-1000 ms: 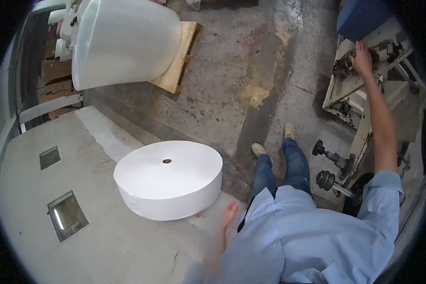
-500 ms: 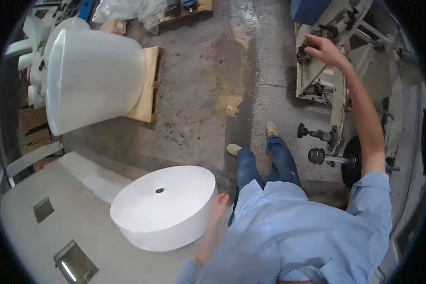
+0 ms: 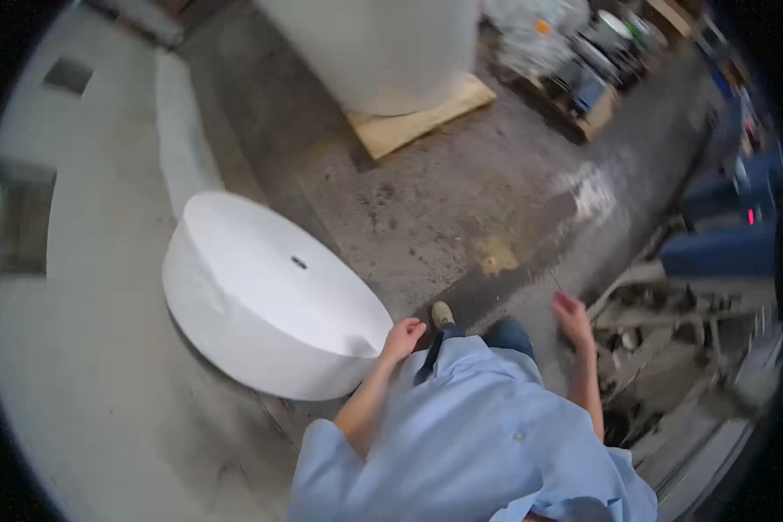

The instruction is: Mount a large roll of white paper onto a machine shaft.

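Right, the wide white paper roll with a small core hole (image 3: pixel 270 300) lies flat on the pale grey desk (image 3: pixel 78 383), at its near edge where the desk meets the stained concrete floor (image 3: pixel 461 200). Core axis points up, flat face tilted slightly toward the camera. Left hand (image 3: pixel 403 337) is touching the roll's near right rim, fingers curled loosely against the edge, not gripping round it. The roll sits to the left of that hand and away from the body. Right hand (image 3: pixel 572 315) is well apart from the roll, out in the air near the grey metal machine frame (image 3: pixel 670 348), blurred; fingers look loosely spread, holding nothing. Left hand is clearly the nearer one. Behind: a large white roll (image 3: pixel 374 48) upright on a wooden pallet (image 3: pixel 418 122).
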A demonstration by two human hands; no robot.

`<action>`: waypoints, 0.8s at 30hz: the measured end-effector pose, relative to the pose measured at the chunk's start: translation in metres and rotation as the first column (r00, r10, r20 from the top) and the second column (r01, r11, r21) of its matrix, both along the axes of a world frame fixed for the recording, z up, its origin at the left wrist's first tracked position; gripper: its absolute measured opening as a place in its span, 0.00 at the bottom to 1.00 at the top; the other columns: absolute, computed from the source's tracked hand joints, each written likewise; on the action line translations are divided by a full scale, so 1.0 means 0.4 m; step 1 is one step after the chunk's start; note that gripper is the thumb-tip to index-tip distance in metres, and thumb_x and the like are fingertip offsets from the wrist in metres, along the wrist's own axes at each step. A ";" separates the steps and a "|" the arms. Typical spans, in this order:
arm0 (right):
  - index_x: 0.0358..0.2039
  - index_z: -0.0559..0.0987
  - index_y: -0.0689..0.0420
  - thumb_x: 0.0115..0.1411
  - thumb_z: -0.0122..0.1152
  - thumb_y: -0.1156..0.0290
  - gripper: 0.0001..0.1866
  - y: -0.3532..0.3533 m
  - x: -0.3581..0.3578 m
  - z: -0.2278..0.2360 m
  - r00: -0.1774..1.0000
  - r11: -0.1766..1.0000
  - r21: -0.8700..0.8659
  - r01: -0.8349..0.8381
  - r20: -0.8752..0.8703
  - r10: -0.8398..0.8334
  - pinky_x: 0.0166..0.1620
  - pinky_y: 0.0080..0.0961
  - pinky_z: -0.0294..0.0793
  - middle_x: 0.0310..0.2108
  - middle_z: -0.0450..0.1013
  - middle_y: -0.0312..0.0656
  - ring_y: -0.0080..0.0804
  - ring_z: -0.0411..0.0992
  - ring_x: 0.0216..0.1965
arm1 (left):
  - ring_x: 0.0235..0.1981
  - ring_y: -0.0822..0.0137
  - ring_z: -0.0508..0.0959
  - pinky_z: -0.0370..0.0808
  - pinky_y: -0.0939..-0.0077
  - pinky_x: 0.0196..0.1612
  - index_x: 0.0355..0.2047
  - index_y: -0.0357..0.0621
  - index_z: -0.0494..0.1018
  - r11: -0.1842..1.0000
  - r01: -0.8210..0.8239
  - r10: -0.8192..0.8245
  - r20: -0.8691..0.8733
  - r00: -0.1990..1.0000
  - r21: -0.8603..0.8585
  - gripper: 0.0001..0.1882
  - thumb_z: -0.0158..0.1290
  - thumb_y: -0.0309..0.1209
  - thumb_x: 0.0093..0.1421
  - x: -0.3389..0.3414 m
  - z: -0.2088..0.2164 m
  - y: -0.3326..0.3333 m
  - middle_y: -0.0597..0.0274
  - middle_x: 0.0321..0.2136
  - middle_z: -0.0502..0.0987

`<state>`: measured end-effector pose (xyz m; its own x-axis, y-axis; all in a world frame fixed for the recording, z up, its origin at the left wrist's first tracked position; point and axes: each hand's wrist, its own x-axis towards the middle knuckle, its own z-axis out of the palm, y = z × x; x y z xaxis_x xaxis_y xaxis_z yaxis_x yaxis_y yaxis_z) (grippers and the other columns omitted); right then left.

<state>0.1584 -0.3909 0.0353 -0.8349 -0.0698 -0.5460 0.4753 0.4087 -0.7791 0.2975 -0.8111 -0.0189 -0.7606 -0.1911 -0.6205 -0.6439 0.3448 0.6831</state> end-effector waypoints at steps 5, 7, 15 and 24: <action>0.50 0.75 0.63 0.56 0.65 0.66 0.23 -0.265 -0.158 -0.003 0.889 0.889 -0.003 -0.458 -0.010 0.458 0.46 0.29 0.73 0.44 0.76 0.47 0.32 0.72 0.44 | 0.38 0.66 0.80 0.75 0.73 0.43 0.47 0.35 0.73 0.911 -0.403 0.412 -0.210 0.886 0.090 0.20 0.53 0.38 0.63 -0.004 0.060 -0.152 0.54 0.35 0.81; 0.49 0.75 0.64 0.57 0.63 0.69 0.20 -0.308 -0.281 -0.021 0.732 0.725 0.183 -0.664 -0.035 0.680 0.44 0.24 0.73 0.39 0.78 0.41 0.26 0.74 0.40 | 0.37 0.67 0.80 0.75 0.75 0.42 0.47 0.34 0.73 0.851 -0.508 0.524 -0.287 0.802 0.133 0.18 0.52 0.37 0.64 -0.010 0.108 -0.197 0.54 0.35 0.80; 0.49 0.75 0.64 0.55 0.65 0.66 0.23 -0.631 -0.667 -0.101 0.607 0.616 0.332 -0.715 -0.145 0.782 0.41 0.25 0.75 0.36 0.78 0.46 0.27 0.76 0.37 | 0.25 0.73 0.78 0.76 0.80 0.31 0.47 0.33 0.72 0.523 -0.834 0.823 -0.359 0.440 0.177 0.16 0.51 0.35 0.65 -0.042 0.249 -0.364 0.57 0.29 0.80; 0.47 0.76 0.65 0.53 0.65 0.66 0.23 -1.024 -0.882 -0.189 0.300 0.393 0.259 -0.882 -0.334 0.893 0.39 0.30 0.74 0.32 0.77 0.49 0.31 0.76 0.34 | 0.28 0.73 0.77 0.76 0.79 0.30 0.48 0.34 0.72 0.053 -0.993 0.708 -0.705 -0.036 0.104 0.16 0.51 0.33 0.65 0.016 0.393 -0.552 0.57 0.30 0.79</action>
